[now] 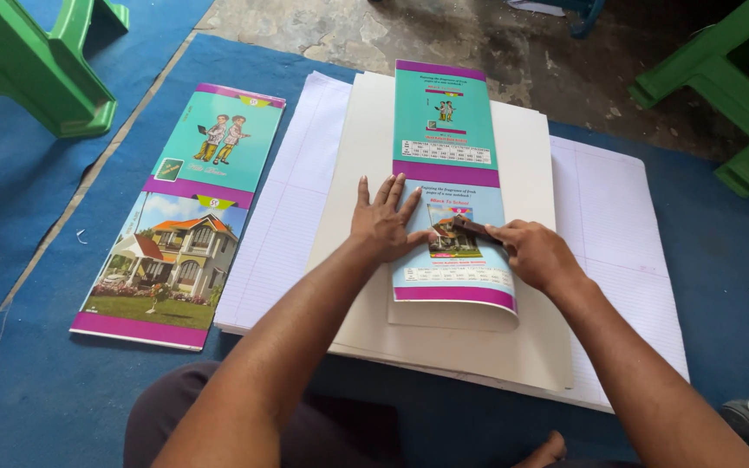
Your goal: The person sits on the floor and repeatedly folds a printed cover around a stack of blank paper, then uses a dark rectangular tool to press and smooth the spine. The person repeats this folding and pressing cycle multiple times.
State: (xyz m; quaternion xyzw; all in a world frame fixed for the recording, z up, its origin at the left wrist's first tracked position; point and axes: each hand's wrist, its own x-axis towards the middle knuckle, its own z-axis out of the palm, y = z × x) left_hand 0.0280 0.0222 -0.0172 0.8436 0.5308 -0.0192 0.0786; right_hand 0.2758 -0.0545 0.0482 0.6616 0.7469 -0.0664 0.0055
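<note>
Both forearms are bare, without sleeves, watch or rings. Dark grey-brown trousers [305, 425] cover the legs, and a bare toe [548, 451] shows just right of the trousers.

Teal and purple notebook cover [448, 173] (cartoon children printed), white lined paper [617, 225], blue mat [28, 347], green stool [41, 61].

Looking steeply down from head height over both forearms, facing forward across the blue mat [36, 381] toward bare concrete floor [444, 35], sitting close enough that paper sheets [617, 225] are filling mid-frame
</note>
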